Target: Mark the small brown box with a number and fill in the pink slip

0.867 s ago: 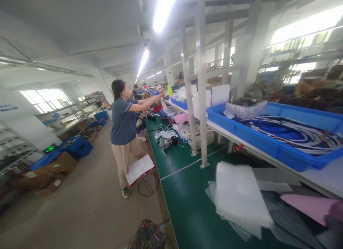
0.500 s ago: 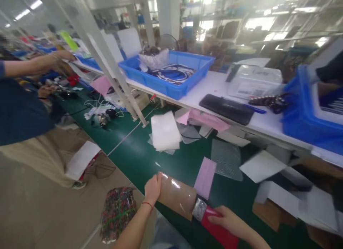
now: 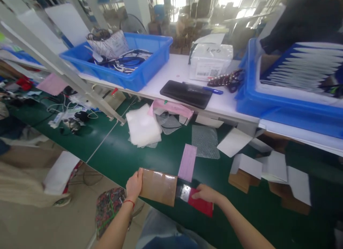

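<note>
My left hand grips the left edge of a flat brown packet with a shiny clear film over it, at the green table's front edge. To its right, my right hand is closed on a red piece with a silvery, shiny end that points at the packet. A narrow gap seems to lie between the silvery end and the packet. Just behind them a pink slip lies on the table, beside a bubble-wrap sheet.
White foam sheets are stacked behind the packet. Open cardboard boxes stand at the right. On the white shelf are a blue cable bin, a black phone and another blue bin. A person's leg shows at left.
The view has swung to the right, so the bins and table items appear further left. Both hands keep their holds, and the packet and red piece now lie more level in view.
</note>
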Demonstrator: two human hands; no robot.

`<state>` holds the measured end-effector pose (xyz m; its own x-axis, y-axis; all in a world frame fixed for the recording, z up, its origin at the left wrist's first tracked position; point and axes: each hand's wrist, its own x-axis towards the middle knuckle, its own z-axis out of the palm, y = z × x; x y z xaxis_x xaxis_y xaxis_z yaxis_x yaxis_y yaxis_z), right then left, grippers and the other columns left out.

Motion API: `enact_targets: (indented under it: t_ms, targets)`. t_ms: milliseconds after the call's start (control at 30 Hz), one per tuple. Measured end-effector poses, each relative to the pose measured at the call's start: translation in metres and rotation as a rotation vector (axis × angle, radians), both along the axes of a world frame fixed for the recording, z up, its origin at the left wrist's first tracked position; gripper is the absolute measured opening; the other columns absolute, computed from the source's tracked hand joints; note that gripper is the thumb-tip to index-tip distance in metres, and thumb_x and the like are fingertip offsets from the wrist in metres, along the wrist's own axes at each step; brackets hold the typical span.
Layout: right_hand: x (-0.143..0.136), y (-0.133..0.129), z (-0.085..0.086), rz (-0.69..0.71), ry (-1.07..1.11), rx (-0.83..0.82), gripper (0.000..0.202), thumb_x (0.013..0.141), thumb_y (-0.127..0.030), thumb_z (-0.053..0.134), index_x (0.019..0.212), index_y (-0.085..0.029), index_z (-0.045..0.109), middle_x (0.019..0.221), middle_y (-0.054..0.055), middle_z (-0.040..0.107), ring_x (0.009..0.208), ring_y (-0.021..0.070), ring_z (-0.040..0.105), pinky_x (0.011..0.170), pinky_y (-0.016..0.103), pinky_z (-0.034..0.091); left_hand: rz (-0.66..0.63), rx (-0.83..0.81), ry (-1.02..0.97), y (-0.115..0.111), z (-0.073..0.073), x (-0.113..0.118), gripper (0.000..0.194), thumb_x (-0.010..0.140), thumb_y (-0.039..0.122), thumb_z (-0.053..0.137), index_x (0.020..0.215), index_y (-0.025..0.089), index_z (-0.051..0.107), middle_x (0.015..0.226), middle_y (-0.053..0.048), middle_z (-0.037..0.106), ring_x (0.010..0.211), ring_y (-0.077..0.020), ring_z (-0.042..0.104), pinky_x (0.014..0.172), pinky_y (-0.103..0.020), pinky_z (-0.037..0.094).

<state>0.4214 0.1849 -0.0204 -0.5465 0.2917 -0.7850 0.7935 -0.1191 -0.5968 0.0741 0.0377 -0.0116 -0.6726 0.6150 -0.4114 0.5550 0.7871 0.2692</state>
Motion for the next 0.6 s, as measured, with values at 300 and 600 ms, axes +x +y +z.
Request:
enact_targets:
  t_ms: [300,600]
  targets:
    - [-0.049,-0.023,-0.012,0.022,0.025,0.002,0.012,0.070,-0.023,0.073,0.080,-0.017,0.075,0.079,-0.001,0.073,0.076,0.0186,0.065,0.069,0.026,0.046,-0.080,0.029,-0.043,0.002,0.003,-0.036,0.061,0.100,0.061,0.020,0.091,0.022,0.065,0.097,-0.015,0.076,0.096,-0.0324,0.071,0.079,-0.036,0.044]
    - [-0.099,-0.051,0.018,0.001,-0.057,0.074,0.018,0.078,-0.038,0.073,0.084,-0.020,0.072,0.081,0.004,0.073,0.084,0.0249,0.072,0.073,0.036,0.057,-0.181,0.105,-0.049,0.009,0.011,-0.063,0.053,0.103,0.050,0.024,0.122,0.016,0.061,0.108,-0.018,0.073,0.106,-0.0326,0.069,0.091,-0.046,0.051]
